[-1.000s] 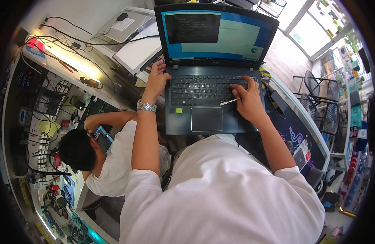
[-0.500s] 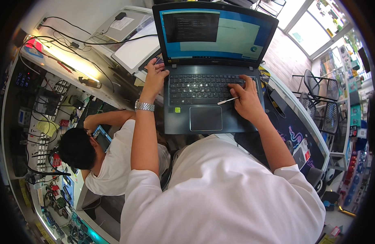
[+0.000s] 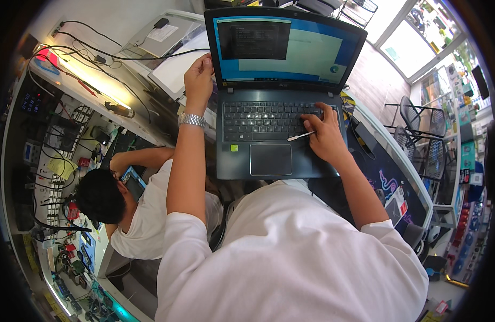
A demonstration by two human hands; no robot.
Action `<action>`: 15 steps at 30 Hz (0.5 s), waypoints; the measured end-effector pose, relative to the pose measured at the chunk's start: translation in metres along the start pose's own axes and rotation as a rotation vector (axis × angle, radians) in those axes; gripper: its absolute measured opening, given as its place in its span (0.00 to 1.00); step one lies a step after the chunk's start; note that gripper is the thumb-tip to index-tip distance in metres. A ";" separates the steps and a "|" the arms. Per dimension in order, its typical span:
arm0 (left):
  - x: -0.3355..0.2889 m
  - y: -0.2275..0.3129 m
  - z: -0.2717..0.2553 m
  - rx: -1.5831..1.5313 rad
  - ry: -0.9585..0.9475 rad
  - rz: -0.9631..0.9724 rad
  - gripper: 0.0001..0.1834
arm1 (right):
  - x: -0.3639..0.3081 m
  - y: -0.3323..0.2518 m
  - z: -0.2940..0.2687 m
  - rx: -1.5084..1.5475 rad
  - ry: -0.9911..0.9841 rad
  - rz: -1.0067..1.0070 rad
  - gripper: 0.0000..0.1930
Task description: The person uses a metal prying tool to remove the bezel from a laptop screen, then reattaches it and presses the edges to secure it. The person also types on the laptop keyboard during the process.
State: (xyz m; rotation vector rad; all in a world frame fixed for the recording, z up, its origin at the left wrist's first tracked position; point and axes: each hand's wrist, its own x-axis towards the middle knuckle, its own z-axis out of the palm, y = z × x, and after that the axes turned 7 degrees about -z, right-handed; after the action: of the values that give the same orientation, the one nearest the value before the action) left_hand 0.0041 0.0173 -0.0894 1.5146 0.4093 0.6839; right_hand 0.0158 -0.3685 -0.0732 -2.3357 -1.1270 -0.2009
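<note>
An open black laptop (image 3: 231,161) lies before me, its lit screen (image 3: 312,59) showing a dark window over a blue and pale background. Beside the screen's left edge is my left hand (image 3: 198,81), raised with fingers curled in and thumb up. Whatever its fingers hold, if anything, is hidden. Over the right part of the keyboard (image 3: 258,121) rests my right hand (image 3: 328,134), fingers bent onto the keys. A thin pale stick with a white tip (image 3: 300,136) pokes out from this hand toward the touchpad (image 3: 270,160).
A black cable (image 3: 151,56) runs from the wall to near my left hand. A grey closed laptop (image 3: 164,37) lies beyond it. At left, another person (image 3: 151,214) bends over a device at a cluttered bench. Black chairs (image 3: 419,123) stand at right.
My left hand has moved up and slightly left, from beside the keyboard to the screen's edge, and its spread fingers have curled in. My right hand stays nearly in place.
</note>
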 end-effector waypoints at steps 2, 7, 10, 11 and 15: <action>0.005 0.001 0.002 0.009 0.004 -0.074 0.20 | 0.000 0.001 -0.001 0.001 0.003 0.003 0.12; 0.004 0.004 0.014 0.123 0.139 -0.021 0.17 | -0.001 0.004 -0.002 -0.035 0.012 -0.018 0.12; 0.005 0.008 0.018 0.186 0.188 -0.035 0.15 | -0.001 0.004 -0.002 -0.032 0.010 -0.011 0.12; 0.006 0.009 0.018 0.210 0.198 -0.028 0.13 | -0.001 0.004 -0.002 -0.034 0.008 -0.012 0.12; 0.012 0.013 0.018 0.213 0.183 -0.043 0.14 | 0.006 0.013 -0.004 -0.030 0.053 -0.021 0.13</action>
State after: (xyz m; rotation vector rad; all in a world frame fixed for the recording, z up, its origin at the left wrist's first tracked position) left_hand 0.0224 0.0104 -0.0739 1.6439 0.6692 0.7668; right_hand 0.0298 -0.3735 -0.0726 -2.3315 -1.1303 -0.2876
